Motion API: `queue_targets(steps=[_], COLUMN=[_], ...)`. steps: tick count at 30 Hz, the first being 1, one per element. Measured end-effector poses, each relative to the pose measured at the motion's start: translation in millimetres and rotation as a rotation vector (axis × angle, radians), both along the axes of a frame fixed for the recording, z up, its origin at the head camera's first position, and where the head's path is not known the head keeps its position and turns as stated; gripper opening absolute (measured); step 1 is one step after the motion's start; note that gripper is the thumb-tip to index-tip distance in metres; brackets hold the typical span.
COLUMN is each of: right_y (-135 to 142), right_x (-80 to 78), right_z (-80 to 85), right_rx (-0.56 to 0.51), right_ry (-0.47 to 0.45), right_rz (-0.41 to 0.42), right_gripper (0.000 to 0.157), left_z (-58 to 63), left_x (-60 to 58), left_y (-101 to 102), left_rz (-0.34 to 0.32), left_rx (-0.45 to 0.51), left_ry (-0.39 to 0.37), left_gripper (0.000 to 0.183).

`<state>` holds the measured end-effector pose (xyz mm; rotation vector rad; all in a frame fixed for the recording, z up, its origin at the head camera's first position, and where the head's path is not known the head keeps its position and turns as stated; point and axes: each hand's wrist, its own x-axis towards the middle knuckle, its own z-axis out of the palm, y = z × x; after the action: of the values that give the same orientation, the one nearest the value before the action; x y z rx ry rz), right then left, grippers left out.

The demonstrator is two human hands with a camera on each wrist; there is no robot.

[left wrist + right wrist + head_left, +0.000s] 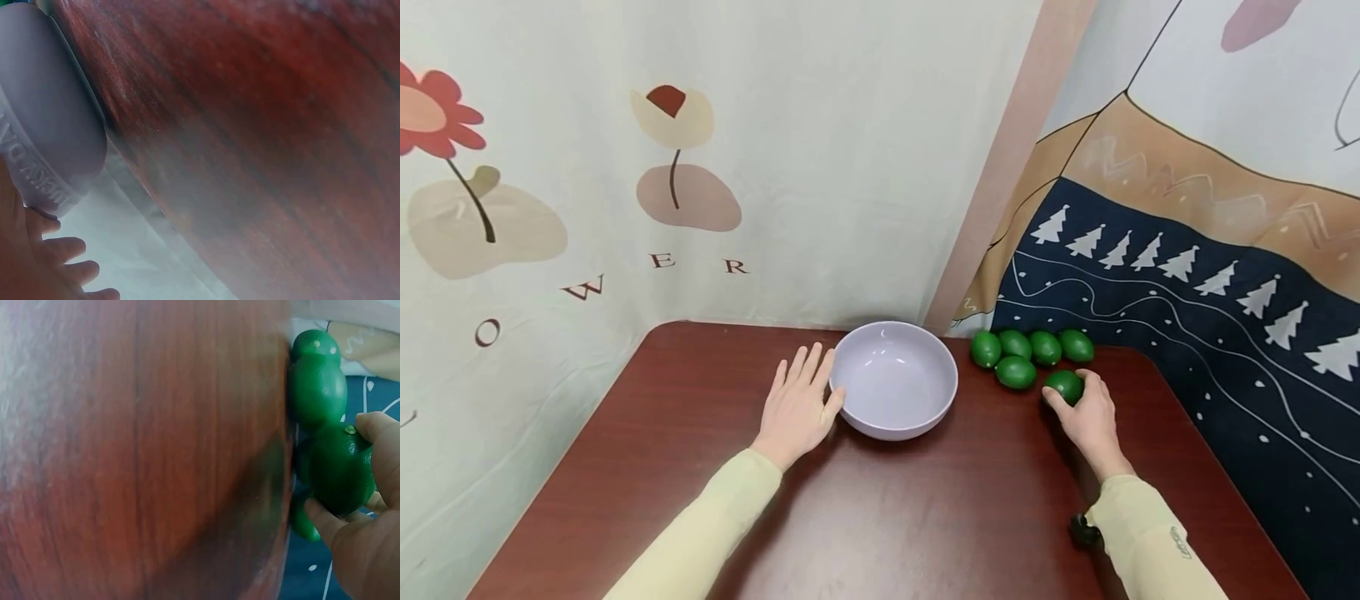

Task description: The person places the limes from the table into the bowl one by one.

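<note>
A pale lavender bowl (891,383) stands near the table's far edge, and its inside shows nothing in it. My left hand (797,412) lies along the bowl's left side with straight, spread fingers, the thumb at the rim; the left wrist view shows the bowl's outer wall (47,100) with raised letters. On the right, my right hand (1090,417) holds a glossy green lime (1064,386) between thumb and fingers. Several more limes (1016,372) cluster just behind and left of it. In the right wrist view the held lime (340,469) partly covers others.
The dark red-brown wooden table (925,517) has rounded far corners. Behind it hangs a pale curtain (850,167) with printed flowers and letters. A navy cloth (1150,308) with white trees hangs at the right. A black strap piece (1082,531) sits at my right wrist.
</note>
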<state>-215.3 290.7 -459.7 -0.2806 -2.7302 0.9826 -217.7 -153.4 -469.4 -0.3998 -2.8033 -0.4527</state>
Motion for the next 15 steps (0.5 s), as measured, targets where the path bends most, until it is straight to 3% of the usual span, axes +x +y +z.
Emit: queue_targets(steps=[8,15], right_y=[-15.7,-27.7], right_x=[1.4,-2.0], right_z=[6.2,14.9], right_rx=[0.003,0.014], right_ry=[0.11,0.141], right_rz=[0.058,0.098], right_gripper=[0.067,0.067], left_z=[-1.7,-1.6], left_x=[-0.5,-1.4], left_y=[-0.5,0.3], left_rz=[0.003,0.008], left_rx=[-0.012,-0.028], left_ry=[-0.03,-0.038], left_gripper=[0.066,0.067])
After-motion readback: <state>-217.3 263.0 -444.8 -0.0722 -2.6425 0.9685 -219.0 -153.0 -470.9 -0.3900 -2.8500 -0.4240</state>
